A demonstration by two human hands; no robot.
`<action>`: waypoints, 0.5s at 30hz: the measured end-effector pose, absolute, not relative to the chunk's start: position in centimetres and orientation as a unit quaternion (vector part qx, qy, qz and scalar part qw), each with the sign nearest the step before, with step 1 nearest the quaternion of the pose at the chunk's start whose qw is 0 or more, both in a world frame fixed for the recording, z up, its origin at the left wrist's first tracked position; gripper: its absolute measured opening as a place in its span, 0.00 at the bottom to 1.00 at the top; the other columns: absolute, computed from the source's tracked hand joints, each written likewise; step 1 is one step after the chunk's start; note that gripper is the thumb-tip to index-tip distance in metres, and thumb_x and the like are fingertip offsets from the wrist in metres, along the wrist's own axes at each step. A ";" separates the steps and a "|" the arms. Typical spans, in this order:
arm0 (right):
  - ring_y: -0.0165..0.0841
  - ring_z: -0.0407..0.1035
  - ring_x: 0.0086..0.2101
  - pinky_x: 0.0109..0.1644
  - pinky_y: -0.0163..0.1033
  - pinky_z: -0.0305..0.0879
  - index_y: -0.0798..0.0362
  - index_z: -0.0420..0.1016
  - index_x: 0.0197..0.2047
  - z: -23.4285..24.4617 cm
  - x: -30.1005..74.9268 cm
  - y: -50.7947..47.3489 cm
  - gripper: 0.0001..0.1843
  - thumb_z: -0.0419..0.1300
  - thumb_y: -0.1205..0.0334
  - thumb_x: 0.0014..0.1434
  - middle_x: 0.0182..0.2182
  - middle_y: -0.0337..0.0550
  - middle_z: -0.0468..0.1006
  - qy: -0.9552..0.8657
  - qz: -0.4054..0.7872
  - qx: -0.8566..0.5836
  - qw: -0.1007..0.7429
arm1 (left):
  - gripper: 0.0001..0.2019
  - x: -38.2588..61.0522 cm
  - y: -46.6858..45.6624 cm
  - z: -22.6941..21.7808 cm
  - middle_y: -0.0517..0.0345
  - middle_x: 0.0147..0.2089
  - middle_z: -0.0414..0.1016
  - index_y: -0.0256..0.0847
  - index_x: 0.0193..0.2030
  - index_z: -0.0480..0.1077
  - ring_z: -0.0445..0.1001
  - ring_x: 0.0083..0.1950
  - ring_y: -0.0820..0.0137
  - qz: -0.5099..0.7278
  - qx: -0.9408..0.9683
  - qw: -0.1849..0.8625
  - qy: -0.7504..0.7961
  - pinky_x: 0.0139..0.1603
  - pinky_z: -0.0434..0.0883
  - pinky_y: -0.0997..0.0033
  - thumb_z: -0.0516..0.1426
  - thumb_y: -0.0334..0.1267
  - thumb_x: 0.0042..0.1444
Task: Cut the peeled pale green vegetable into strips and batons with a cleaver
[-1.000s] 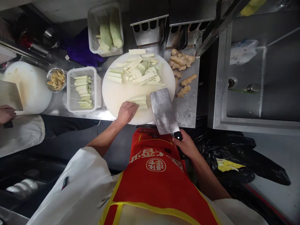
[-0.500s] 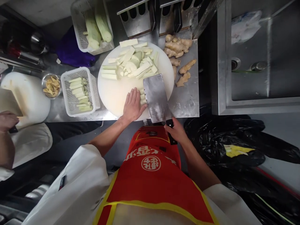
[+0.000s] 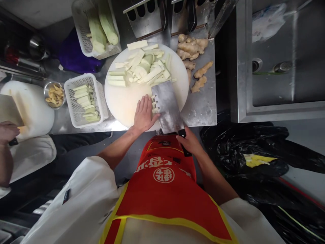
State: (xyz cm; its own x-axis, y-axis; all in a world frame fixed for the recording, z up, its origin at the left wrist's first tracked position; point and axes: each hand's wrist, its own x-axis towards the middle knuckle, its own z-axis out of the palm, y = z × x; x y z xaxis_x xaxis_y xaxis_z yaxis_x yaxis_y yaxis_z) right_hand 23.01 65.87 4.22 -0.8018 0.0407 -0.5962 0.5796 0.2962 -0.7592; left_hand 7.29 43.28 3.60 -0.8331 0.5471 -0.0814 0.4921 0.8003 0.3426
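My left hand (image 3: pixel 143 113) lies flat with fingers stretched out on the round white cutting board (image 3: pixel 122 101), its fingertips beside a few short pale green vegetable sticks (image 3: pixel 153 103). Those sticks rest on the near edge of the wide steel cleaver (image 3: pixel 167 106), which lies tilted flat over them. My right hand (image 3: pixel 191 141) is closed round the cleaver's black handle. A heap of cut vegetable pieces (image 3: pixel 142 67) covers the far half of the board.
A white basket (image 3: pixel 98 98) of cut sticks stands left of the board, a second basket (image 3: pixel 83 30) with peeled vegetables behind it. Ginger roots (image 3: pixel 194 57) lie right of the board. A small bowl (image 3: pixel 53 94), another person's hand (image 3: pixel 7 131), a sink (image 3: pixel 279 64) and black bags (image 3: pixel 243 149) surround.
My left hand went from curled over the sticks to flat and open. The cleaver slid left and now lies against the sticks with them on its blade.
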 end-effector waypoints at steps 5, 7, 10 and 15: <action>0.38 0.69 0.30 0.34 0.41 0.63 0.45 0.60 0.36 4.8 22.7 65.4 0.10 0.57 0.52 0.56 0.26 0.36 0.73 0.772 -0.553 0.189 0.250 | 0.47 7.3 43.3 3.7 0.32 0.79 0.42 0.27 0.78 0.45 0.38 0.81 0.49 0.175 0.267 0.092 0.943 0.79 0.39 0.42 0.42 0.67 0.67; 0.39 0.70 0.33 0.36 0.42 0.64 0.46 0.62 0.36 5.1 23.5 65.3 0.11 0.58 0.52 0.55 0.30 0.39 0.75 0.780 -0.546 0.184 0.243 | 0.47 7.3 43.3 3.7 0.33 0.79 0.42 0.28 0.78 0.44 0.37 0.81 0.49 0.181 0.267 0.093 0.942 0.79 0.39 0.42 0.42 0.67 0.67; 0.40 0.71 0.34 0.36 0.41 0.64 0.46 0.61 0.37 5.3 23.5 64.9 0.11 0.58 0.52 0.55 0.30 0.39 0.75 0.783 -0.536 0.184 0.258 | 0.47 7.1 43.4 3.7 0.33 0.79 0.41 0.28 0.78 0.44 0.36 0.81 0.48 0.184 0.271 0.098 0.940 0.78 0.39 0.41 0.43 0.67 0.66; 0.37 0.70 0.26 0.32 0.39 0.60 0.45 0.54 0.36 4.7 21.3 63.8 0.12 0.57 0.53 0.58 0.21 0.32 0.71 0.761 -0.551 0.180 0.291 | 0.47 6.6 42.5 3.7 0.34 0.80 0.40 0.30 0.78 0.42 0.36 0.81 0.49 0.187 0.288 0.109 0.933 0.78 0.38 0.41 0.42 0.67 0.67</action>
State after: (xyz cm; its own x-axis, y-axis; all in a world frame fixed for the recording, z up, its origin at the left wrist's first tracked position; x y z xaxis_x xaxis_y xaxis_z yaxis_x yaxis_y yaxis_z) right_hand 21.27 63.81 4.70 -0.7660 -0.0455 -0.6412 0.5948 0.3280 -0.7339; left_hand 6.64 42.47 3.73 -0.8102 0.5784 -0.0949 0.4970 0.7638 0.4117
